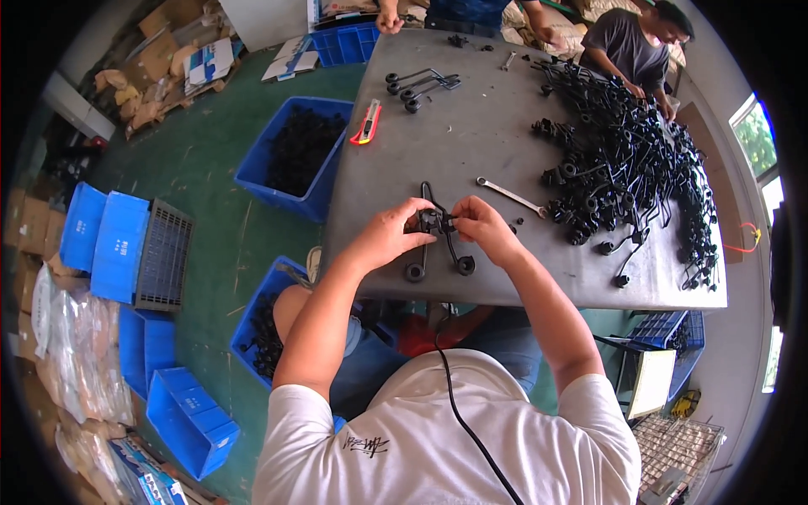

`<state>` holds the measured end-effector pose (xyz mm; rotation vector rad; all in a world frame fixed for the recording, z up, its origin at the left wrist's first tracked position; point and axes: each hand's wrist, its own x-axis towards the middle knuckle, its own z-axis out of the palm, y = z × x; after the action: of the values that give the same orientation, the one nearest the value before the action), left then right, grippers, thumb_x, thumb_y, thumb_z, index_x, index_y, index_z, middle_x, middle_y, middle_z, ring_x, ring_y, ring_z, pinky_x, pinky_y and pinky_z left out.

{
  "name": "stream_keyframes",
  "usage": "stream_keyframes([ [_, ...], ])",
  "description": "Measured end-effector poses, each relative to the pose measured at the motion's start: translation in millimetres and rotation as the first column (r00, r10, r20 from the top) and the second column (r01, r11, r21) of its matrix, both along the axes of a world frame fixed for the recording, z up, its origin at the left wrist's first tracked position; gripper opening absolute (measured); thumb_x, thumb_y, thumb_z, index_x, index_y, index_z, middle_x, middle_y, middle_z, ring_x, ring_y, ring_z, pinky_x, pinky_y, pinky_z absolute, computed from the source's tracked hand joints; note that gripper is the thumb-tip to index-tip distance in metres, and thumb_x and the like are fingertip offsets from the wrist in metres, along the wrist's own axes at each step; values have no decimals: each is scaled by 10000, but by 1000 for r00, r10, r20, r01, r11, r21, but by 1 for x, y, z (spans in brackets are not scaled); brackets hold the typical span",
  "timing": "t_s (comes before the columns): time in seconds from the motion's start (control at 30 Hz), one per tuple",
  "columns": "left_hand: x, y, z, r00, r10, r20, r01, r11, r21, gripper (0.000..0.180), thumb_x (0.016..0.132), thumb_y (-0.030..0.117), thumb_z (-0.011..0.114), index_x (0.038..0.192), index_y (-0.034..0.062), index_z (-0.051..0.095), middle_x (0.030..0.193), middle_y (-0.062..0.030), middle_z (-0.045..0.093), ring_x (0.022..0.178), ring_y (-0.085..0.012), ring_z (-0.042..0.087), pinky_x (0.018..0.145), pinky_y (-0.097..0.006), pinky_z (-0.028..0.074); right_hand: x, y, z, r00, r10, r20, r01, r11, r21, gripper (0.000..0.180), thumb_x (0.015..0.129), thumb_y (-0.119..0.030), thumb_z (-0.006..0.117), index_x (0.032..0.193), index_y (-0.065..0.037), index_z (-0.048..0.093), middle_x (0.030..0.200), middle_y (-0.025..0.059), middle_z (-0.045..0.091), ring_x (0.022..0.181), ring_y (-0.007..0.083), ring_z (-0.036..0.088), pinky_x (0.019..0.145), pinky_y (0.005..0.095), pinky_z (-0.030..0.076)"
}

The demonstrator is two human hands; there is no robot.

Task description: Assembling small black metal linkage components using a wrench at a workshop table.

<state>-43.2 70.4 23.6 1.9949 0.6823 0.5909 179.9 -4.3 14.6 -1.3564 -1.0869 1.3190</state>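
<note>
A black bent-rod part (431, 221) with a bracket in its middle and two round ring ends lies near the table's front edge. My left hand (389, 236) grips the bracket from the left, thumb and fingers on either side of it. From the right, my right hand (490, 229) is closed in a pinch against the bracket's side; what sits between its fingertips is too small to make out. Just beyond that hand lies a combination wrench (512, 196). A few small black pieces (516, 224) rest beside it.
Tangled black rod parts (606, 143) are heaped along the table's right side. Further back lie a red-and-yellow utility knife (366, 123) and several bent rods (421, 87). Blue bins (252, 181) of black parts stand left of the table (404, 160). Two people (627, 46) work at the far side.
</note>
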Motion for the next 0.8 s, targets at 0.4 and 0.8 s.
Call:
stream_keyframes([
  [0.4, 9, -6, 18, 986, 86, -146, -54, 976, 210, 506, 803, 204, 810, 1243, 99, 583, 961, -154, 696, 859, -264, 680, 755, -396, 527, -8, 13, 20, 953, 114, 281, -116, 993, -10, 227, 904, -177, 693, 1047, -32, 591, 808, 39, 625, 716, 110, 569, 632, 279, 476],
  [0.8, 26, -31, -17, 865, 468, 180, -485, 688, 540, 626, 790, 96, 736, 1350, 24, 467, 1200, -190, 555, 970, -380, 611, 844, -456, 516, 9, -35, -14, 481, -594, 644, 292, 802, 521, 317, 858, -174, 706, 1141, -65, 612, 984, 127, 592, 863, 276, 610, 757, 390, 503],
])
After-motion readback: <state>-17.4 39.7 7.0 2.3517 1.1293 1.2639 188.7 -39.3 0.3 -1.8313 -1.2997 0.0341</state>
